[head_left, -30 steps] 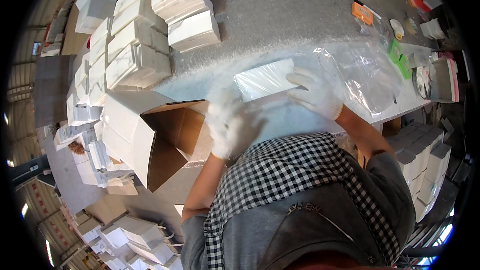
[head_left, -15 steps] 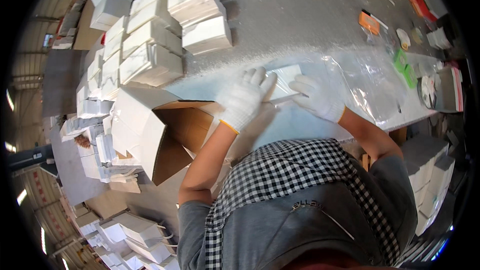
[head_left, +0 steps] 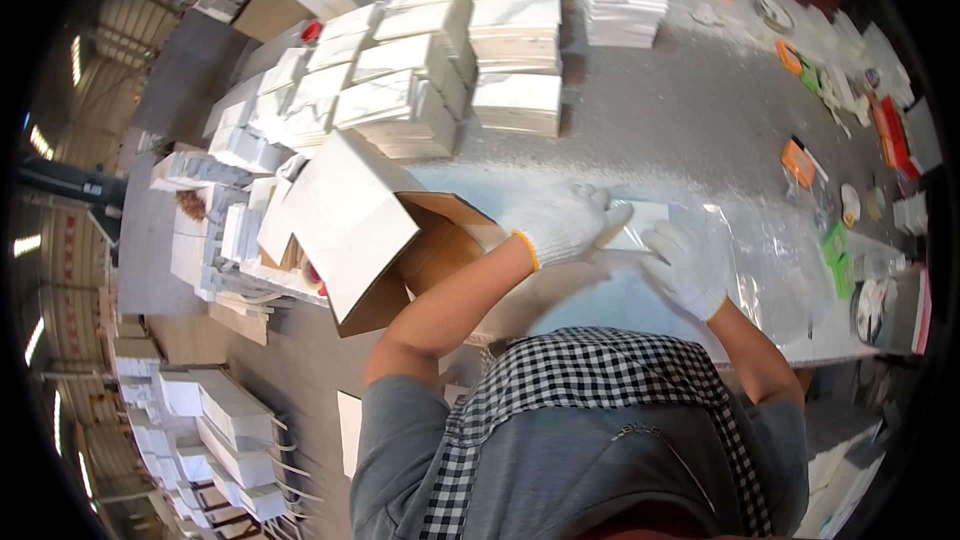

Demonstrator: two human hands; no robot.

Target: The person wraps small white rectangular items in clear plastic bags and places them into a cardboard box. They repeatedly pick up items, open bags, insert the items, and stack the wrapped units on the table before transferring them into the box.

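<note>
A small flat white piece with a shiny clear film over it [head_left: 638, 226] lies on the pale blue work surface [head_left: 590, 305], between my hands. At its left edge is my left hand [head_left: 565, 225] in a white knit glove, palm down, the thumb stretched along the piece and the fingers slightly blurred. My right hand [head_left: 692, 268], gloved alike, touches the right edge with its fingertips, thumb apart from the fingers. Neither hand is wrapped round anything. Clear plastic sheeting [head_left: 765, 285] spreads to the right. Beside my left forearm, an open cardboard box [head_left: 350, 205] lies tipped, its mouth toward me.
Stacks of white marbled tiles [head_left: 515, 100] stand at the back left, and another stack [head_left: 622, 0] farther back. On the right lie an orange item [head_left: 798, 162], green pieces [head_left: 838, 260] and a tape roll [head_left: 874, 310]. White boxes [head_left: 235, 440] stand low at the left.
The whole view has shifted, so the table and box appear farther right and lower. Both hands stay at the film-covered piece; my left fingers lie closer together than before.
</note>
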